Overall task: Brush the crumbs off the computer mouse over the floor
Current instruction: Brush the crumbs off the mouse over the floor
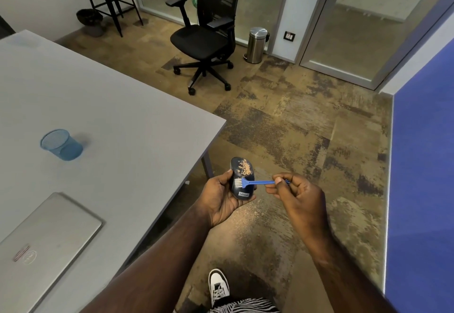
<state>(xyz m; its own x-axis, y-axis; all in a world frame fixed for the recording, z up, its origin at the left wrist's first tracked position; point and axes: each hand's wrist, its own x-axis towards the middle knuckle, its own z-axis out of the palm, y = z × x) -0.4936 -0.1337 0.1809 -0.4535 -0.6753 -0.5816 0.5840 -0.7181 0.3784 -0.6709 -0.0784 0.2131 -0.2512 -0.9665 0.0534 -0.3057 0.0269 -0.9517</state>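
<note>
Starting on the left: a grey table (118, 106) with a closed silver laptop (46, 239) at the near corner and a blue mesh pen cup (61, 144) standing further back, well apart from the laptop.

Just off the table's corner, out over the floor (307, 140), the left hand (221, 197) has its fingers wrapped around a dark computer mouse (242, 177), cradling it from underneath with the top facing up. The mouse has a patch of tan crumbs (245, 169) on its far half. A small blue brush (255, 182) lies across the mouse, white bristles touching the near-left part of the top, below the crumb patch. The right hand (298, 194) pinches the end of the brush handle between thumb and fingertips, other fingers curled in.

Some light specks sit on the carpet right under the hands. A white and black sneaker (218, 285) shows at the bottom. Further back there's a black office chair (208, 32), then a steel pedal bin (256, 44) by the glass partition, and a blue wall (422, 165) along the right edge.
</note>
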